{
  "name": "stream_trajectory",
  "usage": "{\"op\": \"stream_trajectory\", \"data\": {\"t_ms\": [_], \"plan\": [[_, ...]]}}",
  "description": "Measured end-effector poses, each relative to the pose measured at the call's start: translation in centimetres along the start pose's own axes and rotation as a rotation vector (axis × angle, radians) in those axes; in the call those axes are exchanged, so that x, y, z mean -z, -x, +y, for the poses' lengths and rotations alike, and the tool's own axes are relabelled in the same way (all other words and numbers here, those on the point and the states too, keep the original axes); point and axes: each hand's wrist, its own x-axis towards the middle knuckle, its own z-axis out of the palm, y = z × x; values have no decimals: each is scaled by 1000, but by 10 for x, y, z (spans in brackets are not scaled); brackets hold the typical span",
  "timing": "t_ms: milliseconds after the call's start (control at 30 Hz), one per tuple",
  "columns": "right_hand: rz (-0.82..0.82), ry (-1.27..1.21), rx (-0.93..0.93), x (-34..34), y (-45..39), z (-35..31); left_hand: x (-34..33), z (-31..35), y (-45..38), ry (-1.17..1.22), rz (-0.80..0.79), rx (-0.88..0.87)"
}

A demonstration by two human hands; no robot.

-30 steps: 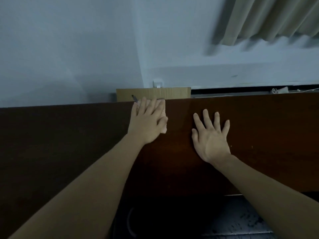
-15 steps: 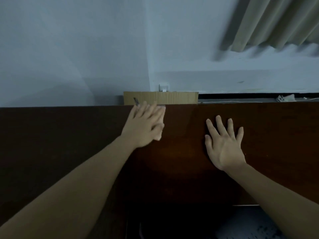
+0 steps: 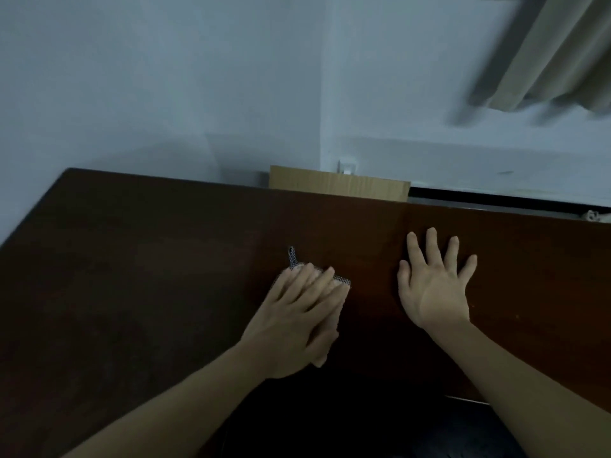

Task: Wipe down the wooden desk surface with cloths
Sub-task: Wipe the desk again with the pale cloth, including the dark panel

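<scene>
With flat, straight fingers the left hand (image 3: 297, 320) presses the cloth (image 3: 340, 281) onto the desk (image 3: 148, 276) mid-surface, while the right hand (image 3: 436, 285) braces open, holding nothing; even downward pressure and overlapping strokes would likely clean best.

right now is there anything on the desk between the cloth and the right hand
No. In the head view, only bare dark wood of the desk separates the cloth under the left hand from the flat right hand.

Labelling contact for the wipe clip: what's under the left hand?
A cloth, pressed flat on the wooden desk by the left hand. Only its checked edge and a small loop past the fingers show; the rest is covered, so its full extent is hidden.
</scene>
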Motion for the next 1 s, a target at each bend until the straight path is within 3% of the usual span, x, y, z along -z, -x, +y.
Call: {"op": "stream_trajectory", "data": {"t_ms": [100, 267, 367, 433, 600, 700, 1000], "plan": [[-8, 5, 5, 1, 0, 0, 4, -20, -17, -22, 19, 17], [3, -4, 13, -3, -1, 2, 18, -46, -87, -4, 75, 371], [-2, -9, 16, -3, -2, 2, 18, -38, -106, 19, 95, 485], [-4, -11, 24, -2, -1, 2, 17, -22, -99, 18, 93, 485], [-9, -15, 34, 1, 1, 2, 4, 31, -24, 23, 23, 239], [-17, -12, 37, 3, 2, 3, -3, 26, 3, 33, 2, 163], [1, -23, 46, 2, 2, 3, 19, -39, -90, 31, 66, 450]]}}
